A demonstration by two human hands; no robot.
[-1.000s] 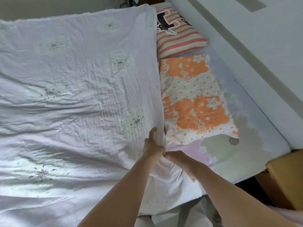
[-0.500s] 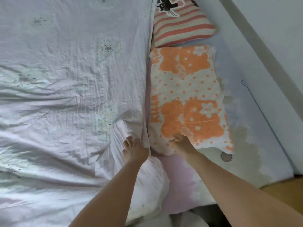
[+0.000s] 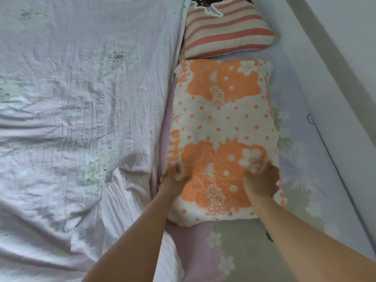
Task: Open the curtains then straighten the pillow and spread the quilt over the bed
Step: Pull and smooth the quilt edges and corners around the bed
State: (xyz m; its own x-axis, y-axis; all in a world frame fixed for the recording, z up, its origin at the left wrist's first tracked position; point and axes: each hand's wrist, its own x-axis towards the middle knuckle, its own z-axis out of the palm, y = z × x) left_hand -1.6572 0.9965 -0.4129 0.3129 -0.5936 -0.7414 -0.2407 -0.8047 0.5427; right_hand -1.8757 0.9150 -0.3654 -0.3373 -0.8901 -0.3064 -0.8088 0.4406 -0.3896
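A white pillow with orange flowers (image 3: 221, 123) lies lengthwise on the right part of the bed. My left hand (image 3: 173, 181) grips its near left edge, fingers curled into the cover. My right hand (image 3: 261, 180) grips its near right side the same way. The pale quilt with faint flower prints (image 3: 81, 119) is spread, wrinkled, over the left and middle of the bed, its right edge running beside the pillow. The curtains are out of view.
A striped red and beige cushion (image 3: 225, 29) lies just beyond the flowered pillow. The printed bedsheet (image 3: 254, 251) shows in front of and to the right of the pillow. A white wall or bed frame (image 3: 345, 78) runs along the right side.
Both hands left the quilt's edge and moved right onto the flowered pillow, which they now grip on either side. My view has moved closer to the pillow.
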